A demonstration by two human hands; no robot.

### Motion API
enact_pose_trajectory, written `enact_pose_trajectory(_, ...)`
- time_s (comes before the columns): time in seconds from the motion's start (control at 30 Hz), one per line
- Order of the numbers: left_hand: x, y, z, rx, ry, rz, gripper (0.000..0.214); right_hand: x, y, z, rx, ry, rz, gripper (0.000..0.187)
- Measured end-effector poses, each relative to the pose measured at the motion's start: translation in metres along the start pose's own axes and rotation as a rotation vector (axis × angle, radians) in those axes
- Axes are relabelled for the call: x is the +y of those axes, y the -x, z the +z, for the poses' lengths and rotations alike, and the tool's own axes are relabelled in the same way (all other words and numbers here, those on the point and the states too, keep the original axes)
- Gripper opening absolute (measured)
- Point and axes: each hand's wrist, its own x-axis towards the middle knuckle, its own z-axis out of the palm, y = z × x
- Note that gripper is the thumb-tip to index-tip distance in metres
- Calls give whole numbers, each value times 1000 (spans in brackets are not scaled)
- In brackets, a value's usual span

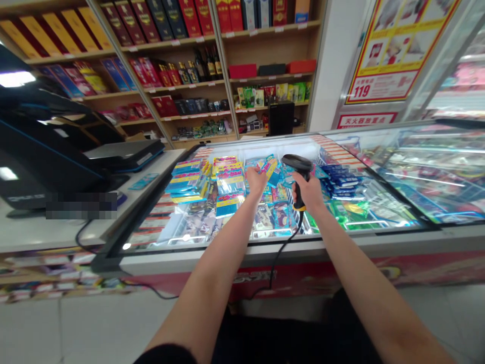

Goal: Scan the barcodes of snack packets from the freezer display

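Note:
My right hand (308, 192) is wrapped round the grip of a black barcode scanner (297, 163), held upright above the freezer with its cable hanging down in front. To its left, my left hand (256, 178) is closed on a tilted blue and yellow packet (271, 171), just beside the scanner head. Left of that hand, a stack of similar blue and yellow packets (188, 179) and some more packets (230, 181) lie on the freezer's glass top. The fingertips of my left hand are partly hidden.
Beneath the glass of the chest freezer (151, 257) are many bagged goods, including dark blue packets (341, 181). A counter (94, 230) with a black checkout machine (41, 156) stands at left. Boxed goods fill the shelves (182, 86) behind. The scanner cable (280, 250) crosses the freezer's front edge.

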Motion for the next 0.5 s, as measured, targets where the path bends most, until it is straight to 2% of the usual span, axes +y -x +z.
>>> enact_pose_trajectory(0.1, 0, 2, -2, -84, -106, 90, 10, 2, -2, -1, -3, 18, -15, 31)
enact_pose_trajectory(0.3, -2, 8, 2, -267, -293, 218, 14, 3, -3, -1, 0, 6, -17, 30)
enact_pose_trajectory(0.5, 0, 17, -5, -258, -325, 284, 19, 6, -3, -1, -16, 59, -6, 31)
